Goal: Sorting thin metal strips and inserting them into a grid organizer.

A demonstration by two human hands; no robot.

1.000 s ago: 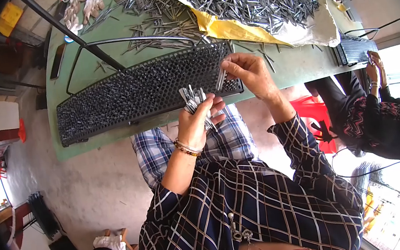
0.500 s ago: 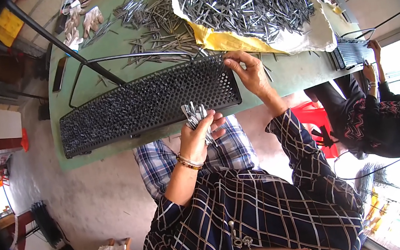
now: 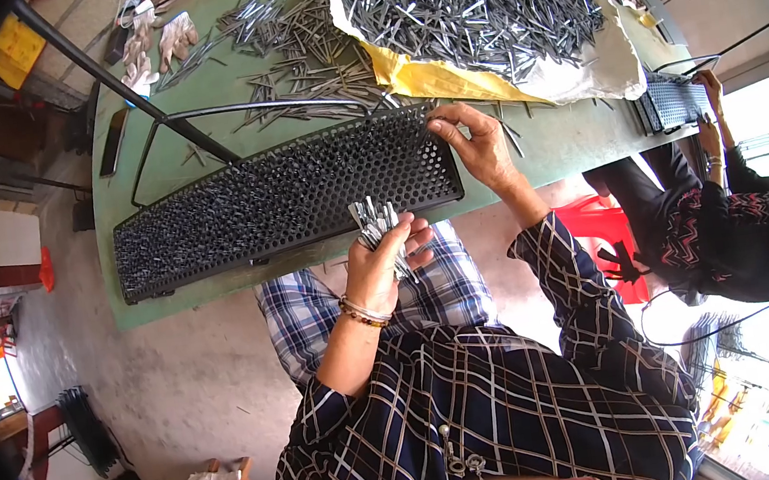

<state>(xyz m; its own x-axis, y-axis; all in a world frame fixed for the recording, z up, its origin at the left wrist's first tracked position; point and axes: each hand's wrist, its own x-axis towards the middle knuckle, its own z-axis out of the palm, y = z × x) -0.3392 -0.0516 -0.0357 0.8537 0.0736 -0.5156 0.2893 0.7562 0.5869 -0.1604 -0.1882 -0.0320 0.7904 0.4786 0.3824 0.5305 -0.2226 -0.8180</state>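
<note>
A long black perforated tray (image 3: 367, 175) lies along the near edge of the green table. Many of its holes carry small dark strips, thickest from the left to the middle; bare holes show at the right end. Just below its front edge, my left hand (image 3: 377, 260) is closed round a bundle of thin grey metal strips (image 3: 377, 222). My right hand (image 3: 480, 140) is over the tray's far right corner, thumb and fingertips pinched together at the holes. Whatever sits between those fingertips is too small to make out.
A large heap of the same strips (image 3: 471, 4) rests on a white and yellow sack (image 3: 451, 78) at the back. Loose strips and gloves (image 3: 177, 37) lie on the green table (image 3: 201, 152). A slanted black bar (image 3: 110, 77) crosses the left. At right, a co-worker (image 3: 730, 236) handles another tray (image 3: 675, 101).
My right hand has shifted slightly left along the tray's far edge, its fingers still pinched. The left hand with its bundle has hardly moved.
</note>
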